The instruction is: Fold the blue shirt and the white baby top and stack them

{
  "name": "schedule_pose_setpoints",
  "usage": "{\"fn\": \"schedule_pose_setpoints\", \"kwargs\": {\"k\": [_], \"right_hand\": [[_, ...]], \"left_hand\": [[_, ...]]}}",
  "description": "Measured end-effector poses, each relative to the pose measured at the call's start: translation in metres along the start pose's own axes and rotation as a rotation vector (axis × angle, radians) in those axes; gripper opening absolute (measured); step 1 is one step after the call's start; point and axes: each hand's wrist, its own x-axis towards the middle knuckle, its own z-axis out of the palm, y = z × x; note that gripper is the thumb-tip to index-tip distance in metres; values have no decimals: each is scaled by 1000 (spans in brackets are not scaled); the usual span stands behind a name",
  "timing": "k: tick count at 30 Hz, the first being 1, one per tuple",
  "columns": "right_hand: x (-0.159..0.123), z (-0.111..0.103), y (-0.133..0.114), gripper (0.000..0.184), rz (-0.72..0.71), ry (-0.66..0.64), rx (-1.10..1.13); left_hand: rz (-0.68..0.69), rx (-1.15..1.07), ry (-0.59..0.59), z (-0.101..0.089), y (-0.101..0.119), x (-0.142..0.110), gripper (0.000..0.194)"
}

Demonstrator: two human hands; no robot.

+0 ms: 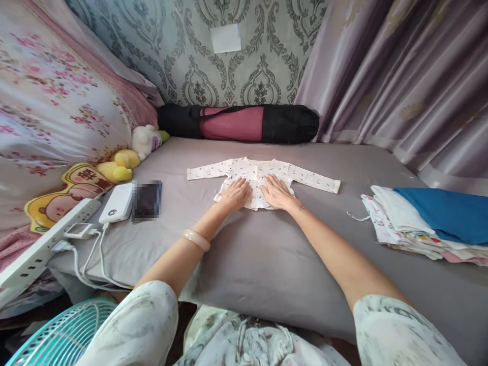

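Observation:
A small white patterned baby shirt [316,180] lies spread flat on the grey bed sheet [267,254], sleeves stretched out to both sides. My left hand [236,194] rests palm down on the shirt's left half, fingers stretched flat. Beside it, my right hand [277,192] lies flat on the right half, fingers spread. The two hands almost touch at the shirt's middle. A pale bangle [196,239] circles my left forearm.
A pile of folded clothes topped by a blue cloth [438,218] sits at the right. A rolled mat in a black and red bag [238,123] lies against the wall. At left lie a phone [147,201], power bank [117,203], power strip [46,244], plush toys [125,157]; a fan [64,335] stands below.

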Motion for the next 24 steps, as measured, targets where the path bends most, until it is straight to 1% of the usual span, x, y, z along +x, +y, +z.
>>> {"fn": "schedule_pose_setpoints", "kwargs": {"k": [3, 5, 7, 10, 14, 18, 24], "right_hand": [[10, 10, 5, 65, 44, 14, -48], [9, 13, 8, 64, 34, 42, -79], [7, 15, 10, 64, 23, 61, -83], [5, 14, 8, 65, 6, 70, -74], [-2, 10, 3, 66, -50, 32, -68], [-17, 10, -4, 70, -91, -19, -55], [-40, 12, -17, 70, -96, -50, -41]], "left_hand": [[-41, 19, -103, 8, -3, 2, 58], [-38, 16, -158, 8, -7, 0, 65], [-26, 17, -189, 6, -9, -1, 68], [-18, 35, -198, 3, -8, -1, 69], [4, 58, -171, 1, -1, -7, 64], [28, 62, -147, 2, 6, -20, 62], [40, 12, -198, 2, 16, -42, 65]]}}
